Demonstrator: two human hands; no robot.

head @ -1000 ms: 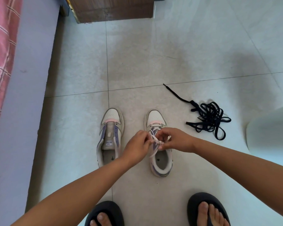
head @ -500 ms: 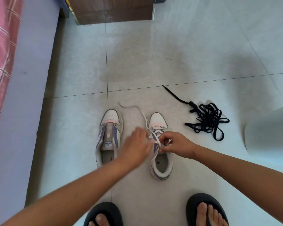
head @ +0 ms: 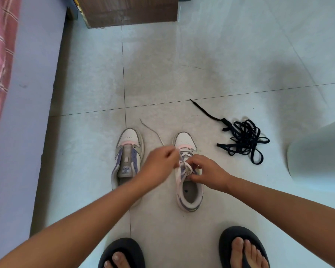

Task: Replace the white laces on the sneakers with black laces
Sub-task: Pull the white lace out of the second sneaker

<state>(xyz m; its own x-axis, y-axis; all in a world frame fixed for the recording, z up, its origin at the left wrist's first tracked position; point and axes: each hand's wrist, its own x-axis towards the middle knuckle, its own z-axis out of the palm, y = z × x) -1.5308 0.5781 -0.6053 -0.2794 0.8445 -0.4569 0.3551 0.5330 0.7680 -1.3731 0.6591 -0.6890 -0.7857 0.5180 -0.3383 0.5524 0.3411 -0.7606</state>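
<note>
Two white, grey and purple sneakers stand toe-away on the tiled floor. The left sneaker [head: 127, 157] has no lace in it. The right sneaker [head: 189, 192] holds a white lace [head: 152, 130], one end of which trails loose over the floor between the toes. My left hand [head: 159, 167] pinches that lace just left of the shoe's eyelets. My right hand [head: 209, 174] grips the lacing at the top of the tongue. A tangle of black laces [head: 244, 140] lies on the floor to the right, apart from both hands.
A bed edge [head: 27, 113] with a pink plaid cover runs along the left. A brown wooden cabinet [head: 130, 10] stands at the far end. A pale rounded object [head: 317, 151] sits at the right edge. My feet in black sandals [head: 242, 248] are near the bottom.
The knot has come undone and my left hand has drawn a white lace end out, which now trails over the floor. My right hand stays on the shoe's lacing.
</note>
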